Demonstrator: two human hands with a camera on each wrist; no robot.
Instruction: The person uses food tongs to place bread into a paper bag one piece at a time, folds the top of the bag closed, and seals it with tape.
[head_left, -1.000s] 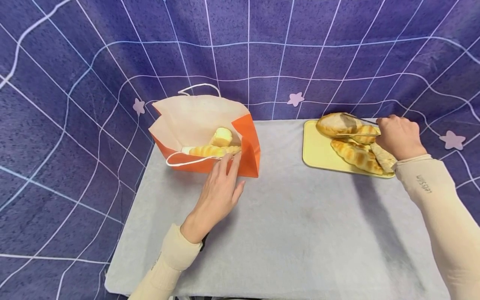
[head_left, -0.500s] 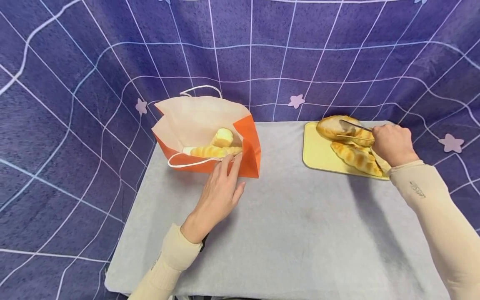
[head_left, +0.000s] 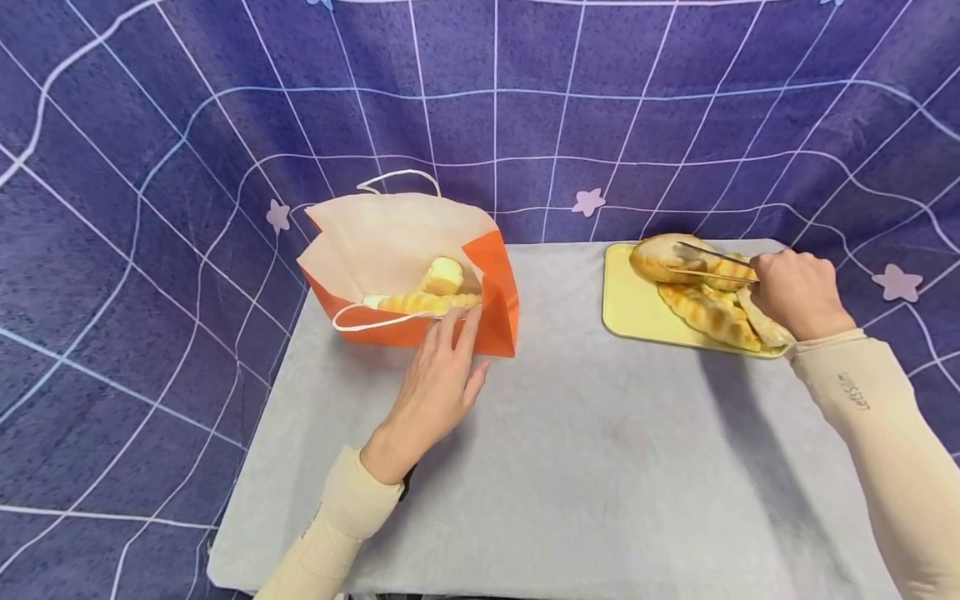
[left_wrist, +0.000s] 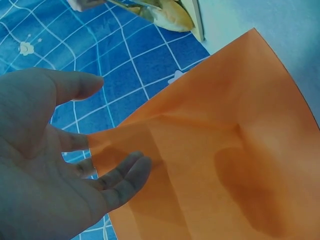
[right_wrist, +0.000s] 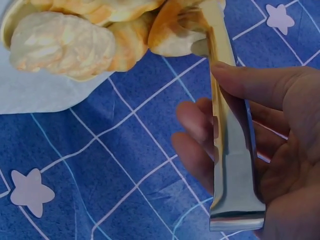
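At the front rim of an orange paper bag (head_left: pixel 501 287), my left hand (head_left: pixel 435 375) holds the paper between its fingers, with the thumb standing free. Inside the bag show a small pale bread piece (head_left: pixel 444 275) and a long ridged bread (head_left: pixel 420 302). My right hand (head_left: pixel 797 292) grips metal tongs (right_wrist: pixel 235 170), thumb on one arm and fingers round the other. The tongs' tips lie over a round bun (head_left: pixel 663 258) at the back of a yellow tray (head_left: pixel 633 312). A ridged bread (head_left: pixel 708 315) lies in front of it.
A pale flat bread piece (head_left: pixel 765 325) lies at the tray's right end, partly hidden by my hand. White cord handles (head_left: pixel 375 325) stick out from the bag. A blue gridded cloth (head_left: pixel 540 125) hangs behind the grey table (head_left: pixel 585 467).
The tongs' arms have drawn closer together over the round bun, and my right hand has dropped slightly. My left hand stays at the bag's rim.
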